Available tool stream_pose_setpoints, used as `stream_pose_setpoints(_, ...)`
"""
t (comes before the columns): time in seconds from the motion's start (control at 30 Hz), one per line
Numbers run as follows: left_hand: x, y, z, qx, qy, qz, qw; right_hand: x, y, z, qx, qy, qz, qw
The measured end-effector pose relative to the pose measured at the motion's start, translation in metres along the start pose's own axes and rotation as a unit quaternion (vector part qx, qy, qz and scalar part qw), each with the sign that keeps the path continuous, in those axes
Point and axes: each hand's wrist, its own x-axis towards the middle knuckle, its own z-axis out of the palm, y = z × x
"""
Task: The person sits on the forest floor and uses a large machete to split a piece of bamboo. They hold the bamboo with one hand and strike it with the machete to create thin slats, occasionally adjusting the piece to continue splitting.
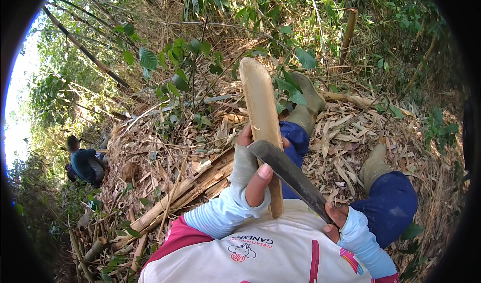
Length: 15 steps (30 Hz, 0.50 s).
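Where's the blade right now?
In the head view, the dark blade sits centre, held by the right hand, its tip crossing the bamboo slat beside the left hand.

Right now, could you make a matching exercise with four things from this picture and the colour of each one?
Things:
1. bamboo slat in the left hand
2. blade held by the right hand
3. trousers
4. boots

Colours:
A. blue
B. olive green
C. pale tan
D. dark grey

Pairs: 1-C, 2-D, 3-A, 4-B
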Motion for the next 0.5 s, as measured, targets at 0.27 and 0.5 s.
stream_pose_setpoints(0.27, 0.002, 0.007, 0.008, -0.036, -0.003, -0.002, 0.999, 0.004, -0.004, 0.000, 0.009, 0.011, 0.003, 1.000)
stream_pose_setpoints(0.5, -0.003, -0.008, 0.010, 0.033, -0.021, 0.057, 0.998, 0.004, -0.008, 0.001, 0.007, 0.015, 0.010, 1.000)
